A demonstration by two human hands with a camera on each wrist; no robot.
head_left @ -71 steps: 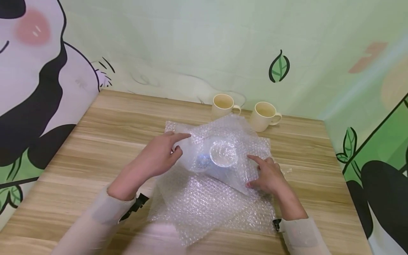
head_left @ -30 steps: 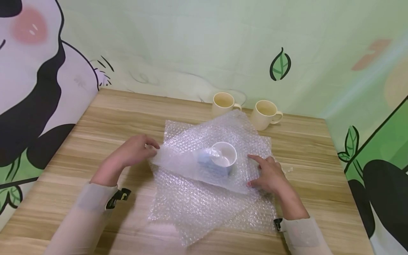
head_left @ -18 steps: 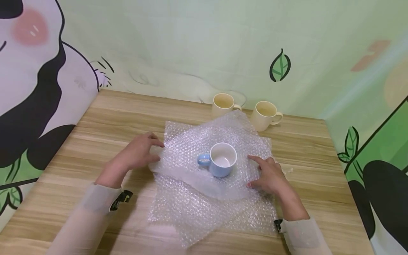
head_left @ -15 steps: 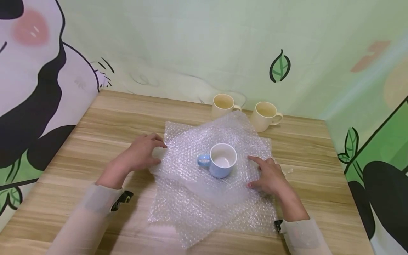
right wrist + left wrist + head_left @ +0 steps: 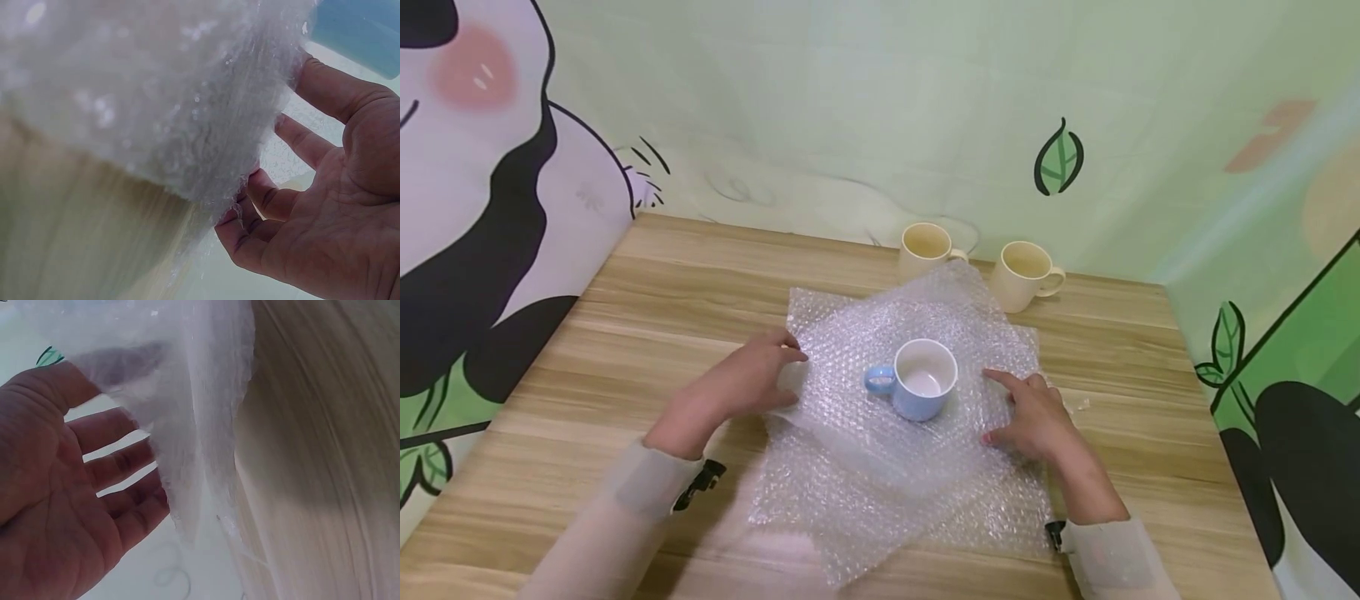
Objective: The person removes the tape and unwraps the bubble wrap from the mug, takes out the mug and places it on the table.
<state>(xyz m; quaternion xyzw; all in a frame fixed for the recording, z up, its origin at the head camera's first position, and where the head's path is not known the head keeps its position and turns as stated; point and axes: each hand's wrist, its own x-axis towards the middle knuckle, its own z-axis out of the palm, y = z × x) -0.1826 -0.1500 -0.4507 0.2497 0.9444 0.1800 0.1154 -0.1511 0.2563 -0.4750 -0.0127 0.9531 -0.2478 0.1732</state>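
Observation:
A light blue mug (image 5: 920, 382) with a white inside stands upright on layered bubble wrap (image 5: 865, 467), its handle pointing left. My left hand (image 5: 748, 375) is at the left edge of the wrap, fingers spread and relaxed. In the left wrist view, the thumb of that hand (image 5: 69, 469) shows through a lifted flap of wrap (image 5: 187, 412), and the other fingers reach past its edge. My right hand (image 5: 1033, 417) rests on the right part of the wrap, thumb and index finger apart. The right wrist view has its fingertips (image 5: 303, 69) touching the wrap's edge.
Two cream mugs (image 5: 925, 242) stand behind the wrap near the back edge of the wooden table (image 5: 647, 333), their handles to the right. A small clear scrap (image 5: 1082, 404) lies right of my right hand. A cartoon-printed backdrop (image 5: 775, 100) closes off the back and sides.
The bubble wrap flap that covered the blue mug has come down to the front left, baring the mug. My left hand went left with it, then slightly back right. My right hand stayed put.

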